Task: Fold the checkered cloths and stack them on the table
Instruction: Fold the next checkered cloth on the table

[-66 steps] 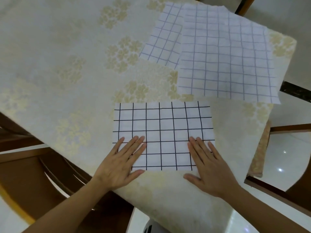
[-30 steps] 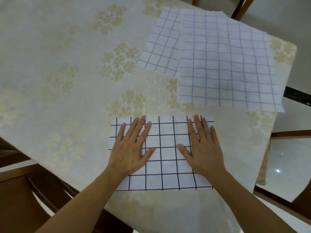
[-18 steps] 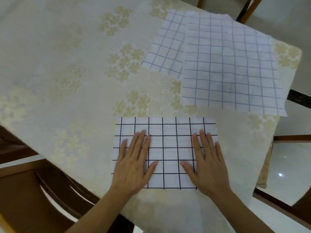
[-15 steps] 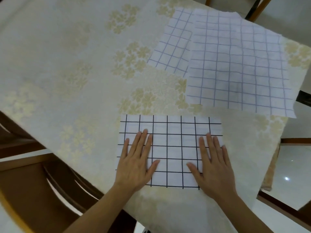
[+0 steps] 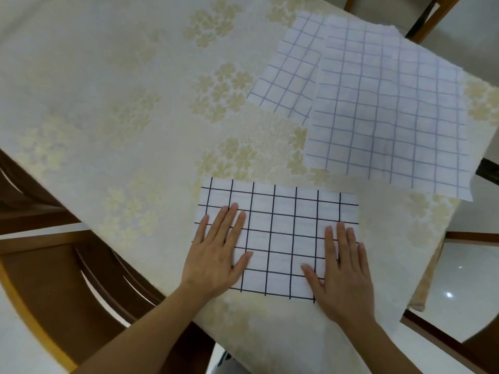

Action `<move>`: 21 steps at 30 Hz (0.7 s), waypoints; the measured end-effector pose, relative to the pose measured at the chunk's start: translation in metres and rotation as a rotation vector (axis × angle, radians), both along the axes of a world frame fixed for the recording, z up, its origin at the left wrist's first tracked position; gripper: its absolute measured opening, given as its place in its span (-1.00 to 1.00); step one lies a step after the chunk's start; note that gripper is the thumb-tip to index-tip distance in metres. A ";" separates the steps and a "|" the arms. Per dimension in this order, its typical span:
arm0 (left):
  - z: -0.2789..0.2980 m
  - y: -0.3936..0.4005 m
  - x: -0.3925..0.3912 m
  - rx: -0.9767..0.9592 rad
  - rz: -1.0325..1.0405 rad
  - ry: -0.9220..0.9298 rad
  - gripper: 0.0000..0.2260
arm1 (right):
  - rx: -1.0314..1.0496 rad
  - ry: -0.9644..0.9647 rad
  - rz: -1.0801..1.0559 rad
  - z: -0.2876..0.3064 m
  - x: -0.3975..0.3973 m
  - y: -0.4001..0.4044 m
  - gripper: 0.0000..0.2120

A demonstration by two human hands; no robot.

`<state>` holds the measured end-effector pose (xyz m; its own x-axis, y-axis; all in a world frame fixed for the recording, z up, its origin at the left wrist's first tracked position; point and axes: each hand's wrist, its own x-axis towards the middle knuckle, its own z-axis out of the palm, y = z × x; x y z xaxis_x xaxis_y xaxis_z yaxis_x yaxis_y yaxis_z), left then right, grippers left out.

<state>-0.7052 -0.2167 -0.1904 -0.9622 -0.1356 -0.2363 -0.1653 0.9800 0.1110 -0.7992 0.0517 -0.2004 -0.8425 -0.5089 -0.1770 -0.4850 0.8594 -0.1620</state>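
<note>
Nearest the table edge, both hands flat on the black-grid cloth (image 5: pixel 278 233). Left hand (image 5: pixel 216 255) pressing its left part, fingers straight and slightly spread, thumb angled inward. Right hand (image 5: pixel 341 271) pressing the right part, fingers straight and close together, thumb out to the side, palm partly off the cloth's corner. Nothing gripped, just palms down on a cloth lying as a neat rectangle on the table (image 5: pixel 108 103).

Looks like smoothing down a fold. Best done with even pressure, sweeping from the middle out to the edges, keeping the grid lines square so the layers match. Worth checking the corners line up before lifting off.

Farther back and to the right, two blue-grid cloths lying open: the large cloth (image 5: pixel 388 117) overlapping the small cloth (image 5: pixel 289 71), apparently not yet folded.

No brand, label or writing readable anywhere.
</note>
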 end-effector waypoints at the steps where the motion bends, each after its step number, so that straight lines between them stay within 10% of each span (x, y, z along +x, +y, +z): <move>1: 0.000 0.000 0.000 0.003 0.003 -0.005 -0.32 | -0.001 0.001 -0.002 0.000 0.001 0.000 -0.18; 12: 0.006 0.009 0.003 -0.005 0.078 0.005 -0.36 | 0.052 -0.010 0.047 0.009 -0.006 0.003 -0.18; 21: 0.032 0.032 0.042 0.026 0.768 -0.027 -0.44 | -0.059 -0.014 0.747 0.011 -0.071 -0.044 -0.44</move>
<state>-0.6635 -0.1850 -0.1582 -0.5938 -0.7577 -0.2707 -0.8017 0.5860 0.1183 -0.8705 0.0072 -0.1891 -0.2666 -0.9536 -0.1396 -0.9338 0.2914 -0.2077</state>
